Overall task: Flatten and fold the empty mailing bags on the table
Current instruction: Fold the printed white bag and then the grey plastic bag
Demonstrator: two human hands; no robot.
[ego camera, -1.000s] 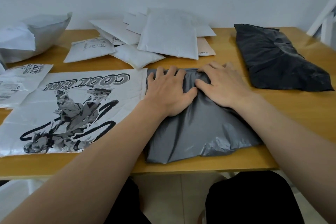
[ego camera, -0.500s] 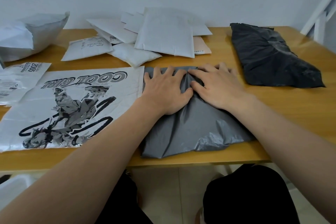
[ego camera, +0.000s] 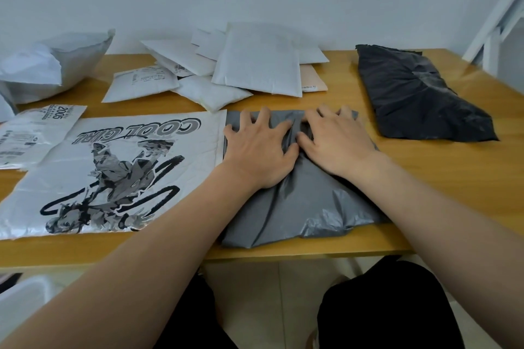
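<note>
Head camera looks down on a wooden surface [ego camera: 425,173] where a grey mailing bag [ego camera: 297,207] lies at the near edge, straight in front of the person. Both hands lie flat on its far half. The left hand [ego camera: 261,150] presses down with fingers spread and fairly straight, fingertips close to the bag's far edge. The right hand [ego camera: 337,142] lies beside it, fingers likewise spread and pressing, its thumb almost meeting the left thumb. Between the two hands the grey plastic bunches into a raised ridge, and creases fan out toward the near edge, where the bag looks puffed and wrinkled. Neither hand curls round anything.

Just left of the grey bag, touching its edge, lies a flat white bag printed with "COOL GIRL" and a cartoon figure [ego camera: 107,173]. Farther left a white bag with a shipping label marked 2005 [ego camera: 34,133] is partly tucked under it. A crumpled white bag [ego camera: 51,65] sits at the far left corner. Across the far middle is a loose heap of white padded mailers [ego camera: 255,65], some overlapping. A dark black mailing bag [ego camera: 419,96] lies to the right, apart from the grey one. The person's dark-clad knees [ego camera: 382,306] show below the surface edge.
</note>
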